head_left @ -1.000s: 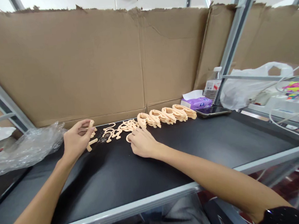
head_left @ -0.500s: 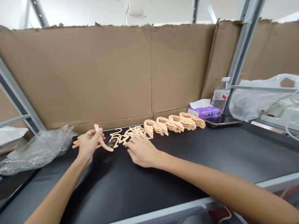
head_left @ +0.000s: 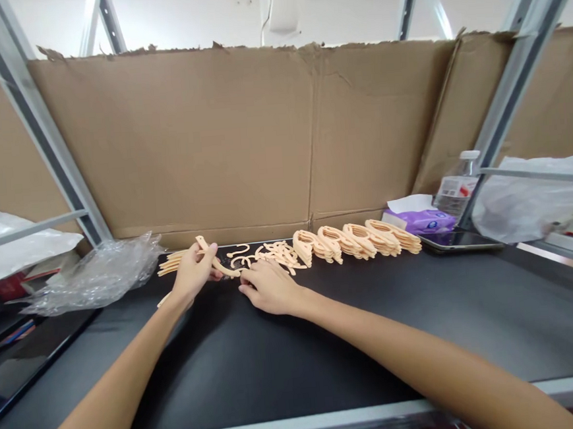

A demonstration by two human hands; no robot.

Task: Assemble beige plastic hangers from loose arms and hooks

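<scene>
A curved beige hanger arm [head_left: 227, 269] is pinched in my left hand [head_left: 194, 272], its holed upper end sticking up past the thumb. My right hand [head_left: 271, 287] is low over the black table, fingers curled together beside the arm's lower end; whatever they hold is hidden. Behind the right hand lies a loose pile of beige hanger hooks [head_left: 282, 253]. To the left of my left hand is a bundle of straight-looking beige pieces [head_left: 170, 262], and one more beige piece [head_left: 163, 300] lies near my left wrist.
Several rows of stacked beige looped pieces [head_left: 353, 241] stand along the cardboard wall [head_left: 201, 142]. Right of them are a purple tissue pack [head_left: 423, 220], a water bottle [head_left: 458, 188] and a dark tablet [head_left: 460, 240]. Crumpled clear plastic [head_left: 97, 275] lies at left.
My left hand has brought the hanger arm closer to my right hand, its lower end now by the right fingertips. The right fingers have curled in more. The view has shifted left.
</scene>
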